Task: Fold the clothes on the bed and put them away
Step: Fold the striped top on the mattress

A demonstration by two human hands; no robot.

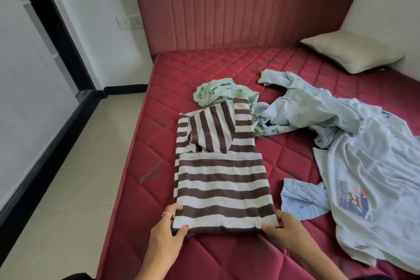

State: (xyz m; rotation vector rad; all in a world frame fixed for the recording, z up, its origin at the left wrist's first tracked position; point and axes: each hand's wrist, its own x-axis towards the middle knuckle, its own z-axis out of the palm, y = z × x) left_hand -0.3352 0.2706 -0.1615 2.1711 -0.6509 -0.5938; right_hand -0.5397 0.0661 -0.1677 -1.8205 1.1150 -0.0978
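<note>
A brown-and-white striped shirt (pixel 221 175) lies partly folded on the red quilted mattress (pixel 227 70), its sleeve turned in across the upper part. My left hand (pixel 169 226) pinches its near left corner, thumb on top. My right hand (pixel 283 227) grips the near right corner. To the right a light blue T-shirt (pixel 372 166) with a printed letter lies spread and rumpled. A light blue collared shirt (pixel 318 107) lies crumpled behind it. A green patterned garment (pixel 218 92) is bunched just beyond the striped shirt.
A cream pillow (pixel 354 53) rests at the far right by the red padded headboard (pixel 247 4). The mattress's left edge drops to a pale tiled floor (pixel 75 166). A white wall with sockets (pixel 129 22) stands at the left rear.
</note>
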